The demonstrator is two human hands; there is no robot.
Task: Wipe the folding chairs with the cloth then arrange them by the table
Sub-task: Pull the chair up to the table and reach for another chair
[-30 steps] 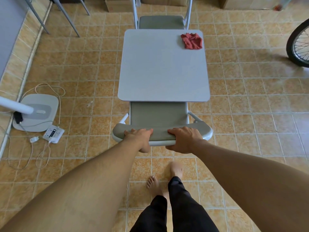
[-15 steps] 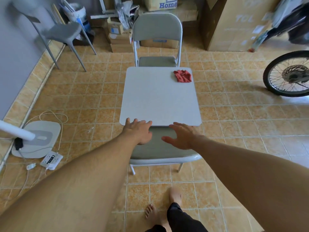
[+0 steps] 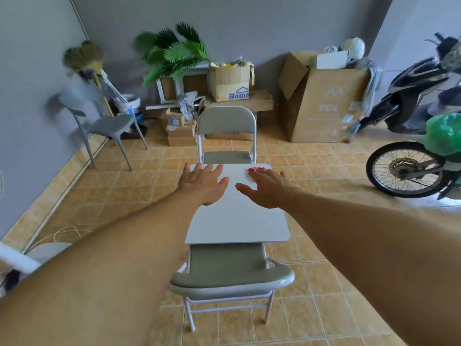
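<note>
Head view, hands (image 3: 203, 182) now off chair (image 3: 230, 270), over table (image 3: 239, 226)

The table (image 3: 237, 221) has a plain white top, and the cloth (image 3: 254, 170) at its far edge is red, while the near folding chair (image 3: 232, 275) and the far folding chair (image 3: 227, 126) both carry grey-green padding on pale grey metal frames. The floor (image 3: 324, 283) is a grid of mottled orange-tan tiles with lighter grout lines, and the walls (image 3: 237, 26) are flat grey. Against them stand a grey plastic chair (image 3: 104, 123), a green palm plant (image 3: 174, 53), brown cardboard boxes (image 3: 321, 106), one printed with blue lettering, and a black and silver motorbike (image 3: 414, 101) bearing a green bag (image 3: 442, 136)
</note>
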